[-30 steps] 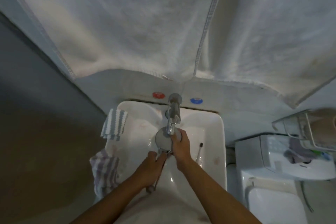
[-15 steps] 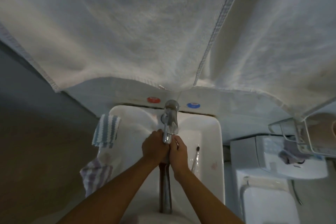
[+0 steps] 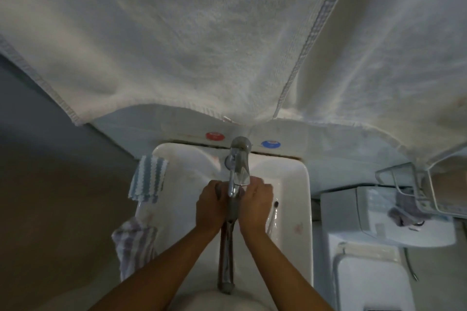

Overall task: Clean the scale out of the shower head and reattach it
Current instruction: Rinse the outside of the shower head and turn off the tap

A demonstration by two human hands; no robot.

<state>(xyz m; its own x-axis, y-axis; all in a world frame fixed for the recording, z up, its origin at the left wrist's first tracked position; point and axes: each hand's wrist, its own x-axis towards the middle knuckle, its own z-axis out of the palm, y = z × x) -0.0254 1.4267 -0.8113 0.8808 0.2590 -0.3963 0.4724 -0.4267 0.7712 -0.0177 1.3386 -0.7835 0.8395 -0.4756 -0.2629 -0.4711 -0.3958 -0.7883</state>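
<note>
Both hands (image 3: 211, 206) (image 3: 256, 206) clench the shower head (image 3: 226, 247) under the tap (image 3: 238, 166), towels (image 3: 177, 33) overhanging the sink (image 3: 300, 209).

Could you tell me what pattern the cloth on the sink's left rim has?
Blue and white zigzag stripes on the cloth, seen in the head view.

shower head (image 3: 219, 190): disc almost wholly hidden behind both hands and the faucet spout (image 3: 238, 171)
left hand (image 3: 211, 207): fingertips hidden behind the head
right hand (image 3: 256, 206): fingertips hidden under the spout
toothbrush (image 3: 273, 214): partly behind the right wrist
toilet (image 3: 371, 278): cut by bottom edge
wire rack (image 3: 414, 184): contents unclear
</note>
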